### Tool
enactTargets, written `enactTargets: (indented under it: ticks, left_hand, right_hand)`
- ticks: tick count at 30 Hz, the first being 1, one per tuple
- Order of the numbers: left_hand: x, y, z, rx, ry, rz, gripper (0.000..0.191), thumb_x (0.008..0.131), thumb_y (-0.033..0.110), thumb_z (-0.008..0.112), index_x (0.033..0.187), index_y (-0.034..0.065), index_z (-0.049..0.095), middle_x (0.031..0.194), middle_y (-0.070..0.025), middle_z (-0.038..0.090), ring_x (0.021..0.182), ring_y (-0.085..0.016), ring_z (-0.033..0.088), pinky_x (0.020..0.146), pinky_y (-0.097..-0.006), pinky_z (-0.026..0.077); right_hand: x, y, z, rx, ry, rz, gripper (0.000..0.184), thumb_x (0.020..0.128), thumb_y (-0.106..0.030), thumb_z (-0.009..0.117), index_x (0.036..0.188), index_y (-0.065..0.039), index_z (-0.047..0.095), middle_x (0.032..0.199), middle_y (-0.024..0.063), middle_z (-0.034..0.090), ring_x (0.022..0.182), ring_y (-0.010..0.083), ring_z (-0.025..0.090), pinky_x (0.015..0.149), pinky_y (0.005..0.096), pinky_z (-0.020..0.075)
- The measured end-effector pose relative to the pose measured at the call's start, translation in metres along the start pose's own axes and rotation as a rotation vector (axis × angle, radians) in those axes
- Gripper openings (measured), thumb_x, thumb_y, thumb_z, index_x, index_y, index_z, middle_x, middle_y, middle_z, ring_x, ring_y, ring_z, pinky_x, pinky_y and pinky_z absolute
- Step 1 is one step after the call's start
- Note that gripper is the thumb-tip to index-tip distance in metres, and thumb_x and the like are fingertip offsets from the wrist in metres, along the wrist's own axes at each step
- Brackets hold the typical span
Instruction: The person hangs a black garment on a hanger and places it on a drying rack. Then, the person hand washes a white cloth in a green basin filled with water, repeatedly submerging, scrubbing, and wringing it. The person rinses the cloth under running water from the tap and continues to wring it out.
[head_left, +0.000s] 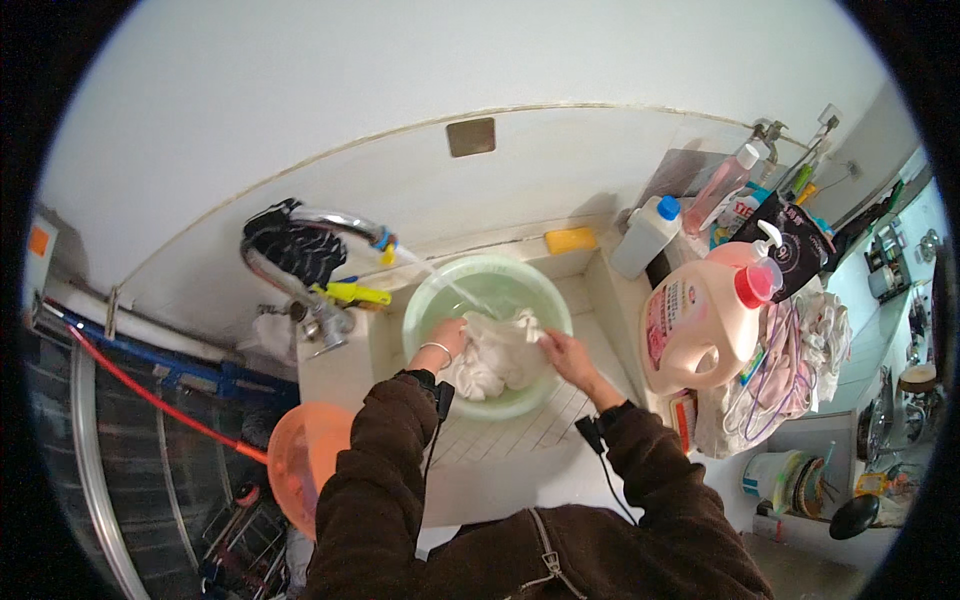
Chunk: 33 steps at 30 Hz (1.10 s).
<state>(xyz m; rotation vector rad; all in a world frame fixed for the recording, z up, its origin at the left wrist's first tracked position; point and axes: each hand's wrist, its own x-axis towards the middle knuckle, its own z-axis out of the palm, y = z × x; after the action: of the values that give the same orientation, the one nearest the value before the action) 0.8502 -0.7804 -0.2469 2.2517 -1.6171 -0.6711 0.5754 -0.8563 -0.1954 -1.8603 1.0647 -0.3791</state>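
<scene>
A pale green plastic basin (562, 300) stands in a white laundry sink (615, 360), with water inside it. A white cloth (484, 371) lies bunched in the basin, part of it raised between my hands. On its left side, my left hand (448, 339), with a bangle at the wrist, grips the cloth. My right hand (568, 358) pinches another edge of it at the basin's right rim. From a chrome faucet (337, 218) at the upper left, water runs down into the basin near the cloth.
A yellow soap bar (570, 240) rests on the sink's back ledge. Right of the sink stand a large pink detergent jug (694, 322), a blue-capped bottle (646, 236) and piled fabric (787, 367). An orange basin (289, 457) is at the lower left; a yellow-green brush (356, 292) lies beside the faucet.
</scene>
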Motion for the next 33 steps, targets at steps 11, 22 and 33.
enactTargets:
  ticks: [11, 22, 33]
  left_hand:
    - [0.010, -0.018, 0.013, -0.423, 0.062, -0.261, 0.039, 0.077, 0.019, 0.062, 0.113, 0.0049, 0.059, 0.098, -0.0193, 0.064, 0.093, -0.030, 0.061, 0.079, -0.0367, 0.048]
    - [-0.066, 0.025, -0.112, -0.384, 0.619, 0.254, 0.022, 0.071, -0.004, 0.064, 0.087, 0.0047, 0.052, 0.083, -0.0079, 0.054, 0.074, -0.024, 0.055, 0.067, -0.0301, 0.048]
    - [-0.162, 0.046, -0.047, 0.231, -0.075, 0.634, 0.032, 0.077, 0.007, 0.060, 0.108, 0.0138, 0.061, 0.107, -0.0076, 0.057, 0.098, -0.028, 0.056, 0.084, -0.0375, 0.046]
  right_hand:
    - [-0.015, -0.007, -0.015, 0.294, 0.046, 0.018, 0.029, 0.091, -0.024, 0.058, 0.112, -0.004, 0.058, 0.087, 0.0121, 0.065, 0.075, 0.0174, 0.060, 0.069, 0.0318, 0.0482]
    - [0.022, -0.039, -0.036, 0.216, 0.407, -0.427, 0.016, 0.082, -0.018, 0.067, 0.097, -0.012, 0.071, 0.114, 0.0110, 0.055, 0.106, 0.0263, 0.051, 0.085, 0.0344, 0.0442]
    - [-0.049, 0.045, -0.025, 0.528, 0.105, 0.149, 0.018, 0.088, -0.015, 0.059, 0.102, -0.007, 0.067, 0.099, 0.0064, 0.060, 0.081, 0.0137, 0.057, 0.074, 0.0270, 0.0489]
